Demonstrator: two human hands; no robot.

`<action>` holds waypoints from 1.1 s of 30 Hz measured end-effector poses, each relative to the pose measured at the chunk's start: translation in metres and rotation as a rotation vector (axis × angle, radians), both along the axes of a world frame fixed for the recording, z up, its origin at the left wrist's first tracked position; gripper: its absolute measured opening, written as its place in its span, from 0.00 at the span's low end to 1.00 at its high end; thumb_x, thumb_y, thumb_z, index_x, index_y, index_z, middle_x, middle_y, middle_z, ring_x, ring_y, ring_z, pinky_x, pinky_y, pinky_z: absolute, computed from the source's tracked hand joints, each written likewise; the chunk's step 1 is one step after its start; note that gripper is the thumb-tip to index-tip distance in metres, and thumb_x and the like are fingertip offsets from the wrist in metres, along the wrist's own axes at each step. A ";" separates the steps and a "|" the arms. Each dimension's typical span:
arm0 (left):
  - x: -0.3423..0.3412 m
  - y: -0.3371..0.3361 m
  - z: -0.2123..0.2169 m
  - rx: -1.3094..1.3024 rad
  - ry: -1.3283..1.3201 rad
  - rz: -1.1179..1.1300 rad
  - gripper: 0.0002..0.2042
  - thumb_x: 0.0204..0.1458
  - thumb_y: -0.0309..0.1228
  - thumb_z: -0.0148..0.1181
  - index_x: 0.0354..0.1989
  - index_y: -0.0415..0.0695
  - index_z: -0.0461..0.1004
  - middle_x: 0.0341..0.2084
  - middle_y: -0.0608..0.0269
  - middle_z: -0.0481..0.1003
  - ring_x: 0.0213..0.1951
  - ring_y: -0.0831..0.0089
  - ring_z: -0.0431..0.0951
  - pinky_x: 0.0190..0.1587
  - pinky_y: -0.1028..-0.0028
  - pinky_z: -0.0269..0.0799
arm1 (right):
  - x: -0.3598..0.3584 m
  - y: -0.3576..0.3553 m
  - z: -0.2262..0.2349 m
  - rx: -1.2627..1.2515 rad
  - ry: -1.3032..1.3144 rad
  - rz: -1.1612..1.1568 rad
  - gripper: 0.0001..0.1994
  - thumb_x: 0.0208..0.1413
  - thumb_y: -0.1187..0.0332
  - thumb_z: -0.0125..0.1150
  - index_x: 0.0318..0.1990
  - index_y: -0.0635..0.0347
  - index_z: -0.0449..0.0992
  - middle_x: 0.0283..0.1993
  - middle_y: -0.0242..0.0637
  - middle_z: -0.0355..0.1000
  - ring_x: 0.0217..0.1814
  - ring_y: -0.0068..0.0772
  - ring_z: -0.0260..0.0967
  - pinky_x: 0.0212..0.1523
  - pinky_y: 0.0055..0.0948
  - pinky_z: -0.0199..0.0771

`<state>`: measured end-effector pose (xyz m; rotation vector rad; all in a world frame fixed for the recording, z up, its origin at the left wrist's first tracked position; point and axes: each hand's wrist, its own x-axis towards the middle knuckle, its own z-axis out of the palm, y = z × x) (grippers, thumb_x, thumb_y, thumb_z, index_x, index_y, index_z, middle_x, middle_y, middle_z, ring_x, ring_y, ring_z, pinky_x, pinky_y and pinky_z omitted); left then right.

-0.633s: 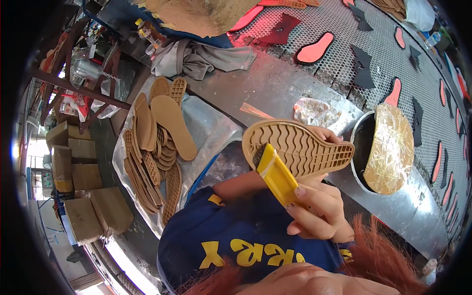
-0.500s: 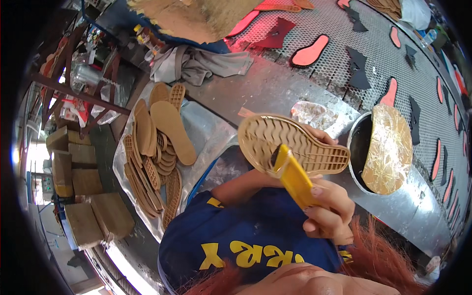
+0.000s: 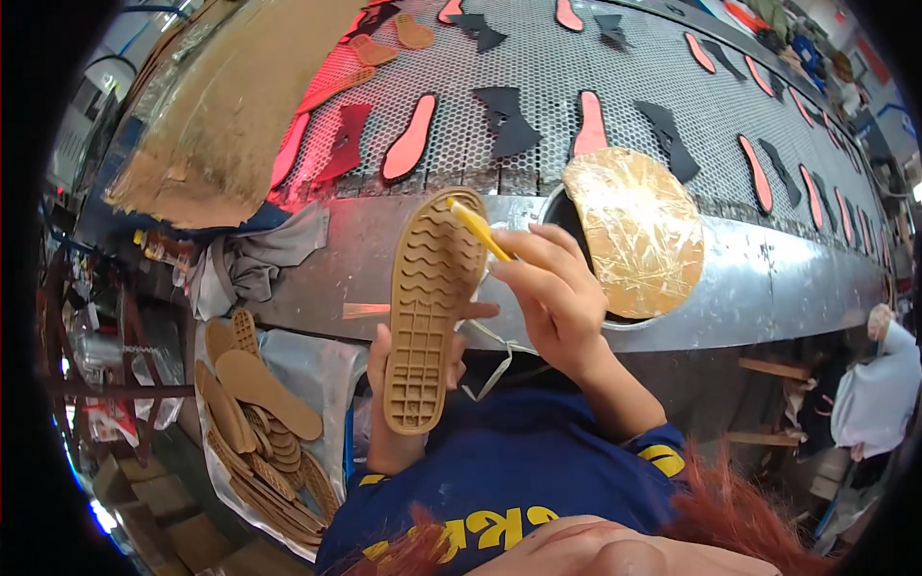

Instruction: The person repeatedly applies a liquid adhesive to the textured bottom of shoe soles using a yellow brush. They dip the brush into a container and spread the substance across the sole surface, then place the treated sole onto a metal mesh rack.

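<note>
Near the middle, the left hand (image 3: 385,389) grips a tan sole (image 3: 420,317) in its fingers; the right hand (image 3: 557,293) pinches a yellow brush (image 3: 474,228) over its one o'clock end. From the sole, a pot (image 3: 565,216) stands at two o'clock, piled soles (image 3: 272,442) at eight.

Sole (image 3: 420,326) now upright, toe up, heel down; earlier sideways, toe to left. Left hand (image 3: 380,357) now shows at 2 long edges of sole. Right hand (image 3: 557,293) now near toe end, yellow brush (image 3: 478,229) narrow side to view. View swung: mesh belt (image 3: 547,65) spreads across top, cardboard boxes (image 3: 197,540) drop toward lower left.
</note>
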<state>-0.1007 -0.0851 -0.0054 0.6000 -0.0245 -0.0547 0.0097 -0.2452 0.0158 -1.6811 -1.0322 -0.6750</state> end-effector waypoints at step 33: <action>0.007 0.006 -0.025 -0.467 0.038 -0.167 0.35 0.60 0.53 0.36 0.67 0.39 0.45 0.61 0.27 0.49 0.25 0.64 0.78 0.27 0.72 0.78 | -0.092 -0.008 0.016 -0.219 0.041 0.421 0.13 0.36 0.78 0.61 0.35 0.58 0.77 0.38 0.41 0.73 0.41 0.38 0.72 0.52 0.45 0.69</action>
